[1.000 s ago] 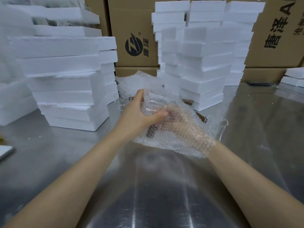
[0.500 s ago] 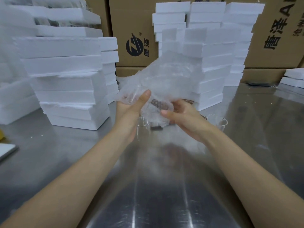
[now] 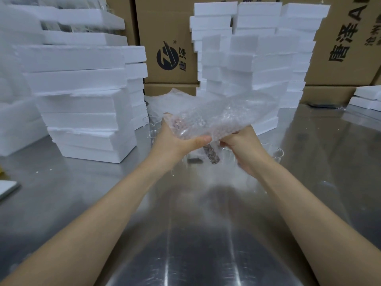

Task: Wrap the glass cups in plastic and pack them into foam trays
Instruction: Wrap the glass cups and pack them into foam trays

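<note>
**A:** Where's the plastic?

**B:** The bubble wrap (image 3: 231,112) is held up off the worktop (image 3: 185,234), a little above the middle of the view. Its loose part fans out toward one o'clock.

**A:** And the hands?

**B:** The left hand (image 3: 175,139) grips the bunched end of the sheet, with the fingers behind it and the thumb clamped across the front. The right hand (image 3: 243,149), just at its three o'clock, has curled fingers that pinch the sheet's near edge.

**A:** Is there a cup inside?

**B:** Something clear and glassy shows through the wrap above the left thumb, but I cannot tell for certain that it is a cup. A dark speckled strip (image 3: 211,154) hangs at six o'clock from the bundle, between the hands. I cannot tell what it is.

**A:** Any cups on the worktop?

**B:** One glass cup (image 3: 273,151) stands upright at three o'clock of the right hand. A second glass cup (image 3: 151,124) stands at nine o'clock of the left hand.

**A:** And the trays?

**B:** One tall stack of foam trays (image 3: 82,100) stands at ten o'clock. A taller stack (image 3: 257,23) stands at twelve to one o'clock, partly behind the wrap. Cardboard boxes (image 3: 169,34) stand behind the stacks.
</note>
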Demonstrator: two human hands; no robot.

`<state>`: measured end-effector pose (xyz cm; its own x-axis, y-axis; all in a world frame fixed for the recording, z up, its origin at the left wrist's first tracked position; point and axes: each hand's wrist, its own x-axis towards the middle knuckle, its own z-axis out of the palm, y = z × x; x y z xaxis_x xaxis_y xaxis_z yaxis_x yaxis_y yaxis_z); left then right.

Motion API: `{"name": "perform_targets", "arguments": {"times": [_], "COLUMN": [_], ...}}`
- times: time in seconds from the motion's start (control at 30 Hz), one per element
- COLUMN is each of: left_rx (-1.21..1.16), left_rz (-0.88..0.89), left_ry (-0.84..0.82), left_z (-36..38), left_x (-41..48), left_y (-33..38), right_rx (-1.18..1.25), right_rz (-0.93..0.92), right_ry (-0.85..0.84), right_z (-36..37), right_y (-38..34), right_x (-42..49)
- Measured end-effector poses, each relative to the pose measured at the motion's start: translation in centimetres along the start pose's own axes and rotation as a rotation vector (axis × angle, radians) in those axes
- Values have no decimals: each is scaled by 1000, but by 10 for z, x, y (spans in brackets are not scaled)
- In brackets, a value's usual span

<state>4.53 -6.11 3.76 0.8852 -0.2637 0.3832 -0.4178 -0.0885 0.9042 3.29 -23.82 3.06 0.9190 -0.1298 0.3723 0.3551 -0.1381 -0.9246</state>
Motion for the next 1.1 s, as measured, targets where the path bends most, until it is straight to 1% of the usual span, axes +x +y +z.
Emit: {"name": "perform_targets", "arguments": {"times": [0.07,0.13,0.2,0.27,0.37,0.47,0.53,0.6,0.63,0.67,0.73,0.8,0.83,0.87,0.9,0.93,0.97,1.0,1.03,1.07,1.1], "left_rx": [31,68,99,116,190,118,58,45,34,23,-12,-55,-66,-74,-79,-75,-69,-65,-70,-81,-88], "left_rz": [44,84,131,159,139,55,30,35,48,69,91,52,34,18,10,6,6,8,10,2,-8], "left_ry": [9,54,100,153,147,30,-45,-100,-138,-190,-312,-380,-397,-407,-402,-380,-345,-308,-271,-225,-161], "left_z": [4,9,12,13,14,9,5,6,8,10,8,3,0,-1,-1,-1,1,2,3,4,4], "left_x": [-1,-5,-7,-10,-12,-7,-5,-8,-10,-11,-13,-12,-10,-9,-8,-8,-7,-6,-6,-5,-4], "left_y": [-3,-4,-4,-2,-1,-4,-3,0,2,3,6,8,7,5,3,0,-2,-3,-4,-4,-4], "right_rx": [-34,37,98,136,130,238,324,289,251,212,204,203,191,175,140,67,-14,-61,-86,-70,-3], "right_rz": [30,90,105,96,96,96,90,47,25,2,15,43,30,-3,-53,-109,-146,-159,-165,-157,-131], "right_ry": [-96,-229,-355,-420,-364,-333,-238,-124,-96,-102,-191,-323,-348,-306,-208,-91,-8,6,-20,-66,-121], "right_z": [-1,0,4,7,7,2,-3,-6,-5,-4,-3,-3,-3,-1,1,3,5,6,7,6,5], "right_y": [-3,-6,-11,-13,-10,-10,-8,-5,-3,-3,-4,-4,-5,-6,-7,-8,-8,-8,-9,-9,-10], "right_x": [-3,-5,-9,-12,-10,-7,-5,-3,-2,-1,-1,-3,-5,-7,-9,-10,-11,-10,-10,-10,-9]}}
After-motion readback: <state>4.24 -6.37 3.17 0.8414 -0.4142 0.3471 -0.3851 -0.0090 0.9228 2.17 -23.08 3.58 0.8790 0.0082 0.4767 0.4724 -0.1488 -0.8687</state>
